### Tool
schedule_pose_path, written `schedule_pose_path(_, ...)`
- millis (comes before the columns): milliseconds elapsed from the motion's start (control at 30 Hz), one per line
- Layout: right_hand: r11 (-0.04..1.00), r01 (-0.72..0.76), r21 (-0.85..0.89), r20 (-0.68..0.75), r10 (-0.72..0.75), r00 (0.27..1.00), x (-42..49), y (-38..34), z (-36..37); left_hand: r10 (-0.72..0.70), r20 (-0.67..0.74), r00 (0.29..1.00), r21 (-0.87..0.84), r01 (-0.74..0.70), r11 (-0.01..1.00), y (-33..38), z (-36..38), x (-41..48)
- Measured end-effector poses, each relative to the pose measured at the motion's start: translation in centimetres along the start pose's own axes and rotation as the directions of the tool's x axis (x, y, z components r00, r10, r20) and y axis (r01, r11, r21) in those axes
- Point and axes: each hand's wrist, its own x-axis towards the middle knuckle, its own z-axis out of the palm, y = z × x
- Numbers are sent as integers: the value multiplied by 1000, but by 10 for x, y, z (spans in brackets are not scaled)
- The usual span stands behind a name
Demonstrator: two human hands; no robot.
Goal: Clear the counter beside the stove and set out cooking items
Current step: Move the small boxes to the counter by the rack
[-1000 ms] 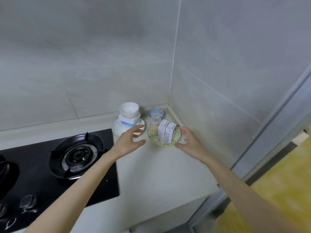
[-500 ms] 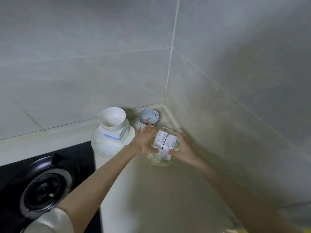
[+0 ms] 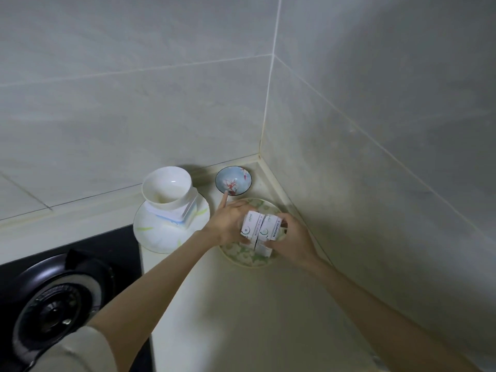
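Both hands are closed around two small white boxes [image 3: 259, 229] that stand side by side on a green patterned plate [image 3: 243, 257] in the far right corner of the surface [image 3: 241, 318]. The left hand [image 3: 228, 224] presses the left box from its outer side, with its index finger stretched forward toward a small blue bowl [image 3: 233, 180]. The right hand [image 3: 291, 238] wraps the right box, fingers curled over its far side and thumb near the front. So each grip is clamped on the pair, squeezing them together as one block. Whether the boxes are lifted clear of the plate or resting on it cannot be told from this angle.

Both forearms reach in from the near edge and meet at the plate; the left wears a pale sleeve low in view.

Clearing seems to be at its start. Nothing looks removed yet: the blue bowl sits right in the corner behind the plate, and a white bowl [image 3: 167, 187] stands on a flat box on a large white plate [image 3: 161, 234] at the back edge, just beside the stove [image 3: 53, 299]. All of these are left to shift, and no cooking items have been set out. The near part of the surface is bare.
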Motion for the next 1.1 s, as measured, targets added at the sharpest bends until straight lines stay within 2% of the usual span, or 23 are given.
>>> schedule_pose_path(200, 996, 56, 64, -23, -54, 998, -3, -12, -16, -72, -133, 988, -271, 34, 962, 15, -17, -25)
schedule_pose_path(333, 984, 142, 111, -66, -136, 989, -14, -31, -37, -278, -189, 942, -605, 111, 788, 43, -44, -48)
schedule_pose_path(400, 969, 200, 146, -88, -189, 978, -27, -43, -49, -311, -205, 928, -672, 98, 734, 56, -56, -61)
schedule_pose_path(500, 938, 282, 203, -114, -263, 958, -49, -61, -63, -364, -272, 891, -704, 74, 707, 72, -71, -85)
schedule_pose_path(667, 875, 391, 286, -101, -379, 920, -97, -81, -77, -476, -390, 788, -738, 42, 674, 112, -87, -148)
schedule_pose_path(833, 816, 450, 362, -45, -467, 883, -143, -86, -78, -557, -456, 694, -728, 68, 682, 154, -89, -217)
schedule_pose_path(1100, 753, 512, 413, 143, -609, 780, -236, -90, -78, -679, -521, 517, -732, 137, 667, 233, -78, -334)
